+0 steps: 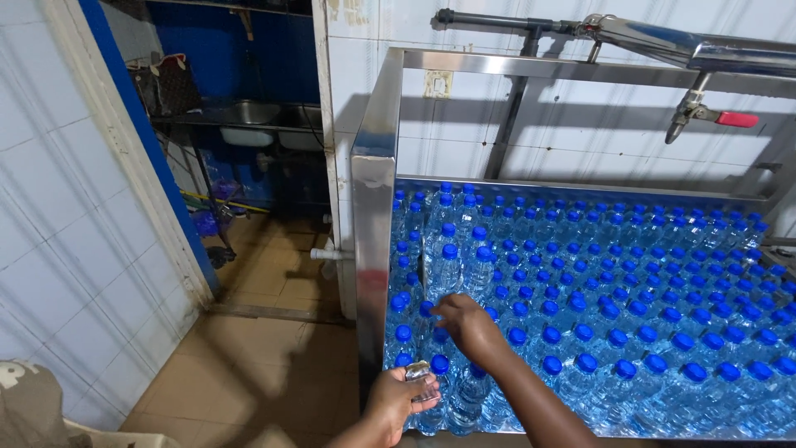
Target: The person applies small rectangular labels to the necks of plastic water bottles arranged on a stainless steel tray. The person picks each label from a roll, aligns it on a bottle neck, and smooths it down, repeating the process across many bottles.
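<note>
Blue-capped clear bottles [597,315], right hand [468,323] on caps

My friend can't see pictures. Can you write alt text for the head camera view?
A person's right hand reaches over a steel table packed with clear water bottles with blue caps, while the left hand holds a small clear piece near the front bottles. Pipes and a red-handled tap hang above; a doorway opens left.
</note>
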